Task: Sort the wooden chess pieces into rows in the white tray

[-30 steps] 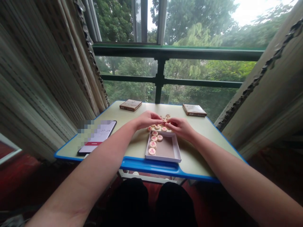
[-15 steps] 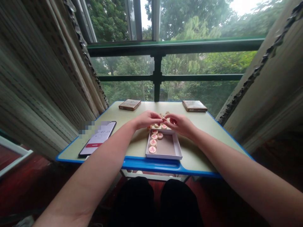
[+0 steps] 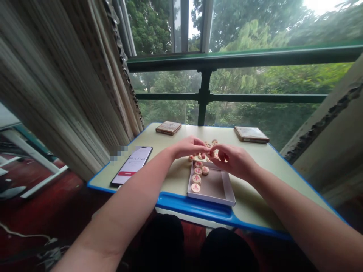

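A shallow white cardboard box [image 3: 215, 189] lies on the pale desk [image 3: 170, 177] near its blue front edge. Several round wooden game pieces with red characters [image 3: 196, 178] are lined up along the box's left side. More loose pieces [image 3: 212, 143] lie on the desk just beyond the box. My left hand [image 3: 188, 146] and my right hand [image 3: 234, 160] meet over the box's far end, fingers curled and pinched together among the pieces there. What each pinch holds is too small to make out.
A phone [image 3: 132, 165] with a lit timer screen lies at the desk's left. Two flat wooden boxes, one [image 3: 168, 127] at the back left and one [image 3: 251, 134] at the back right, sit by the window railing. Curtains hang at both sides.
The view has swung to the left, so the desk sits further right in the picture. My hands stay together over the box's far end, the right one a little lower.
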Motion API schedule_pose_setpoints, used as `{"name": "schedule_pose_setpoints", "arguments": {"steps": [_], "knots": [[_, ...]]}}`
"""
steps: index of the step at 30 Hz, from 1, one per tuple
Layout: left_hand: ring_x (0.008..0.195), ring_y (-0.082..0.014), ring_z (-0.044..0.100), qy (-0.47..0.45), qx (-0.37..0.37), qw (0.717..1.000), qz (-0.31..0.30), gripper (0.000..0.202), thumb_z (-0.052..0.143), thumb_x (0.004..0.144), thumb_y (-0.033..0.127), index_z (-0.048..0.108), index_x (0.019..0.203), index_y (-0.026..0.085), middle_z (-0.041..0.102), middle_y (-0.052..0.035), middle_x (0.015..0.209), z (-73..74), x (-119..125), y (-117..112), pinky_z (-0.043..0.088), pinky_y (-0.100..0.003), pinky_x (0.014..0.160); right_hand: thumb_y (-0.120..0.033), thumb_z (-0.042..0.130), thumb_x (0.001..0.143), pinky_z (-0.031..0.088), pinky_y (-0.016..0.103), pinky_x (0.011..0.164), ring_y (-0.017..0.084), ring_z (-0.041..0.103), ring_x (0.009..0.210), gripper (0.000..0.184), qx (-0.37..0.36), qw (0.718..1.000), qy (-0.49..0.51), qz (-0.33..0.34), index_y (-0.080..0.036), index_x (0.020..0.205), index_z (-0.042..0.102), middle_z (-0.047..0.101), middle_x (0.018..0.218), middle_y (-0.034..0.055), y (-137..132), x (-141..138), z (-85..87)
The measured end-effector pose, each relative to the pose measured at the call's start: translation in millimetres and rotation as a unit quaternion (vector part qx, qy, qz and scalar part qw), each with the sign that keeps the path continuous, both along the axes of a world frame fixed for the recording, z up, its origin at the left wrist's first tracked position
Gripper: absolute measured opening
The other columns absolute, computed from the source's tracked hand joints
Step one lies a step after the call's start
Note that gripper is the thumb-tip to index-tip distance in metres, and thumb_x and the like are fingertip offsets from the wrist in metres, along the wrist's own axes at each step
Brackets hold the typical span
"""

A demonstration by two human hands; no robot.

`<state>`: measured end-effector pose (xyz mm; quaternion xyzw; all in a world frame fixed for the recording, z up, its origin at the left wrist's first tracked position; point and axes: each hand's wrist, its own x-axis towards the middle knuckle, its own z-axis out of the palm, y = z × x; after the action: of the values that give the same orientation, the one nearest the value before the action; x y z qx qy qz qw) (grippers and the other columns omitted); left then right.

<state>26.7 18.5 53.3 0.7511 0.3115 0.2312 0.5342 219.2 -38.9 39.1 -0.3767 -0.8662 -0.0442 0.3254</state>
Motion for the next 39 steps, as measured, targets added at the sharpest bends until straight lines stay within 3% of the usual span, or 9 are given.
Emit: {"name": "schedule_pose_setpoints", "arguments": {"steps": [6,12,22,31,36,39], "knots": [[0.046,-0.0065,0.046,-0.027,0.039,0.991,0.122,0.015,0.055,0.069,0.02,0.063,0.062,0.009,0.053,0.0011,0.047,-6.0,3.5,5.3,0.032,-0.019,0.045,-0.033,0.06,0.076,0.029,0.019,0.049,0.007,0.038,0.047,0.017,-0.119,0.992,-0.05,-0.014,-0.017,0.08,0.062,0.051,0.056,-0.0034,-9.3,-8.0,5.8],[0.042,-0.0065,0.042,0.04,0.095,0.982,0.156,0.016,0.055,0.066,0.021,0.059,0.054,0.011,0.05,0.0021,0.043,-7.3,1.4,4.6,0.03,-0.019,0.043,-0.038,0.059,0.076,0.023,0.021,0.048,0.007,0.036,0.047,0.023,-0.235,0.966,-0.107,-0.029,-0.017,0.084,0.064,0.05,0.055,-0.0035,-9.6,-10.0,7.3],[0.042,-0.0065,0.038,0.078,0.143,0.974,0.158,0.019,0.053,0.063,0.025,0.056,0.05,0.012,0.043,0.0038,0.042,-9.8,-0.1,6.3,0.026,-0.019,0.042,-0.044,0.059,0.077,0.022,0.022,0.05,0.008,0.035,0.049,0.029,-0.225,0.967,-0.114,-0.032,-0.019,0.089,0.065,0.049,0.056,-0.0028,-5.6,-9.5,2.6],[0.044,-0.0069,0.04,0.071,0.115,0.976,0.17,0.016,0.052,0.061,0.024,0.058,0.052,0.013,0.047,0.0026,0.044,-9.9,-0.3,8.9,0.03,-0.019,0.043,-0.042,0.059,0.077,0.022,0.021,0.05,0.007,0.033,0.047,0.031,-0.227,0.969,-0.098,-0.028,-0.019,0.096,0.064,0.045,0.054,-0.0047,-4.0,-6.9,1.4],[0.043,-0.0067,0.039,0.063,0.084,0.974,0.2,0.014,0.053,0.058,0.023,0.058,0.05,0.012,0.05,0.0017,0.044,-15.1,-1.3,14.9,0.03,-0.02,0.044,-0.036,0.063,0.071,0.024,0.022,0.05,0.009,0.038,0.05,0.042,-0.22,0.966,-0.128,-0.054,-0.02,0.11,0.059,0.051,0.057,-0.0036,-13.2,-12.0,7.5],[0.042,-0.0062,0.036,0.059,0.086,0.974,0.199,0.014,0.053,0.057,0.023,0.058,0.049,0.012,0.045,0.0031,0.042,-21.0,-2.3,19.1,0.026,-0.02,0.042,-0.035,0.063,0.069,0.026,0.023,0.051,0.01,0.042,0.051,0.042,-0.21,0.965,-0.136,-0.075,-0.02,0.109,0.06,0.056,0.061,-0.0014,-17.6,-16.2,10.2]]}}
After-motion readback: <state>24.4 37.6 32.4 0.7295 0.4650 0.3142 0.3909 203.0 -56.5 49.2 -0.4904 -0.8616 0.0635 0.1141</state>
